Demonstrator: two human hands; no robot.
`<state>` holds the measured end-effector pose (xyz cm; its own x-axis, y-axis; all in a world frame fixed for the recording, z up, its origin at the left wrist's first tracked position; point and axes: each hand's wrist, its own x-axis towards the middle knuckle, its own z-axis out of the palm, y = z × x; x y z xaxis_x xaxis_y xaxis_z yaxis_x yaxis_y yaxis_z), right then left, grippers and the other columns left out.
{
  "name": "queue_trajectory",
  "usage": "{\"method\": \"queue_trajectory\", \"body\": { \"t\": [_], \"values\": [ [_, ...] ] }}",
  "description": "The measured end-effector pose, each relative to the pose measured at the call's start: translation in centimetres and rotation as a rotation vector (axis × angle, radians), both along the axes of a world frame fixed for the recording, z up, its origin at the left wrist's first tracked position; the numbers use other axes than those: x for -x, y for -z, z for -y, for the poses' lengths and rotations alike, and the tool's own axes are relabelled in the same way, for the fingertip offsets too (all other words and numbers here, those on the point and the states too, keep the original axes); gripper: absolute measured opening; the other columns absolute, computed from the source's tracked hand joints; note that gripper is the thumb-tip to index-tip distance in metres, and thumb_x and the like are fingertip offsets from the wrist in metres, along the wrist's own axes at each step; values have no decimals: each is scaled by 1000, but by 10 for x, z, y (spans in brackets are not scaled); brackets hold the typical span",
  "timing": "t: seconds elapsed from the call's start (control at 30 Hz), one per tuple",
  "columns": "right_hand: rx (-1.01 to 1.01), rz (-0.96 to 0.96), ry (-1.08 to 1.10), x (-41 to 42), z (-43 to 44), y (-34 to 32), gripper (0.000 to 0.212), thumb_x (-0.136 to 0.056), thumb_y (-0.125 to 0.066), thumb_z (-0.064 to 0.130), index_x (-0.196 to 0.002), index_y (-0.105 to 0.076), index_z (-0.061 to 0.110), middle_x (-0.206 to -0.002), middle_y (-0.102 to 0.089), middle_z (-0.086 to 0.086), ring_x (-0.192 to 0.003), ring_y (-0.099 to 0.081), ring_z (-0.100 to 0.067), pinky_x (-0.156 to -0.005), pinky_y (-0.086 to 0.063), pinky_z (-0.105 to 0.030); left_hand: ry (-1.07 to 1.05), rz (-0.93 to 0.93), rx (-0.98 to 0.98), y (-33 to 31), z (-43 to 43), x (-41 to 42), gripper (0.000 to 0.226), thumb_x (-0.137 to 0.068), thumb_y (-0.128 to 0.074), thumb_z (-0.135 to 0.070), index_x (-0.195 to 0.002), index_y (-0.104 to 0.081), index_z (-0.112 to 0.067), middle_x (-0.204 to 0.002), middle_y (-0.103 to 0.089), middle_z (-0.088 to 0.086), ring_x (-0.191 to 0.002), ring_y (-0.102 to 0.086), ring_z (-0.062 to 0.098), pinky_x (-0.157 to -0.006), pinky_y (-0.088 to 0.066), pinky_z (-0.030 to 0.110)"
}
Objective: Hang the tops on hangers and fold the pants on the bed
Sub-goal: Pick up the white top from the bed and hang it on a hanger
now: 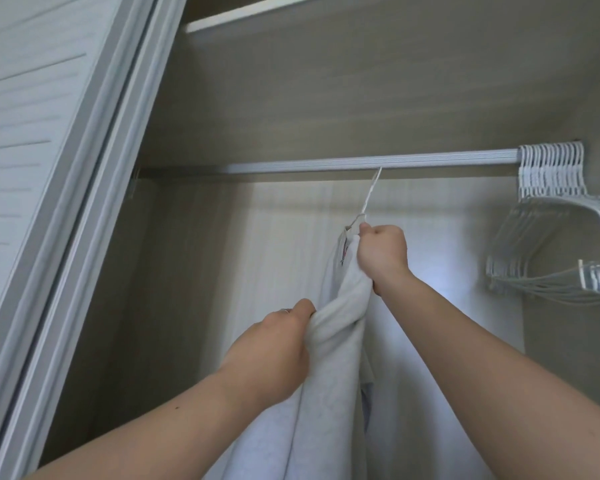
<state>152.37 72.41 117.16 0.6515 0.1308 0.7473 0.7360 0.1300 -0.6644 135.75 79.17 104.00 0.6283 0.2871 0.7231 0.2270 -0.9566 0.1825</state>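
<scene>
**Nearly hung: a limp white top at the wardrobe rail**

The white top hangs inside the open wardrobe, below the rail. It is draped on a thin white hanger whose hook rises to the rail's underside. The right hand has its grip clamped at the collar, fingers curled round the cloth and apparently the hanger's neck too. Lower down, the left hand has its grip closed on a thick twist of bunched fabric.

The cloth looks soft, fairly thick and light, with no stiffness of its own. It will probably sag wherever it is let go, and it could slide off the hanger's shoulders if pulled from one side. The hanger's neck seems the soundest place to hold, being the only rigid part. The shoulders of the top would suit any straightening. The hanger looks slim enough to flex.

Whether the hook sits over the rail or only touches it cannot be told. The hanger's arms are buried in the cloth, and both hands' fingertips are lost in the folds. The hem is cut off at the bottom edge, and a small mark at the collar is unreadable. The spare hangers at the rail's right end run out of view. No bed or pants show.
</scene>
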Motion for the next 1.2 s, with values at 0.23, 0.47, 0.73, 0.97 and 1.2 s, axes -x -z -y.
{"method": "queue_trajectory", "body": {
  "t": [0.23, 0.47, 0.73, 0.97, 1.2],
  "values": [
    [-78, 59, 2, 14, 14, -25, 51, -102, -54, 23, -55, -34, 16, -55, -37, 0, -52, -37, -20, -51, -28, -29, 14, 52, -25, -18, 6, -5, 17, -91, -41, -8, -94, -33, -23, -82, -44, -3, -74, -51, 26, -58, -35, 34],
    [-45, -60, 3, -1, 11, -59, 34, -100, -56, 28, -71, -45, 14, -71, -48, -2, -77, -52, -27, -66, -39, -29, -21, 52, -60, -45, 20, -12, 18, -91, -42, -6, -94, -32, -21, -81, -40, -1, -71, -47, 25, -55, -31, 34],
    [106, -115, -125, 7, 13, -34, 23, -97, -63, 23, -82, -54, 8, -81, -58, -10, -69, -57, -27, -50, -43, -21, -43, -64, -43, -27, 25, -2, 18, -92, -41, -6, -92, -30, -20, -81, -40, 0, -62, -40, 17, -49, -27, 30],
    [482, 79, -21, 66, 45, -19, 16, -85, -64, 19, -87, -56, 5, -76, -64, -14, -45, -65, -25, -44, -51, -28, -87, -33, 22, -9, 22, 34, 27, -86, -42, -4, -96, -25, -21, -78, -38, 0, -66, -44, 28, -61, -33, 35],
    [679, 135, 189, 114, 42, -7, 25, -86, -52, 14, -80, -63, -8, -62, -70, -21, -51, -70, -35, -48, -60, -41, -70, -41, 142, 4, 29, 79, 37, -84, -44, -4, -116, -33, -19, -91, -52, 7, -76, -54, 31, -63, -43, 37]
  ]
}}
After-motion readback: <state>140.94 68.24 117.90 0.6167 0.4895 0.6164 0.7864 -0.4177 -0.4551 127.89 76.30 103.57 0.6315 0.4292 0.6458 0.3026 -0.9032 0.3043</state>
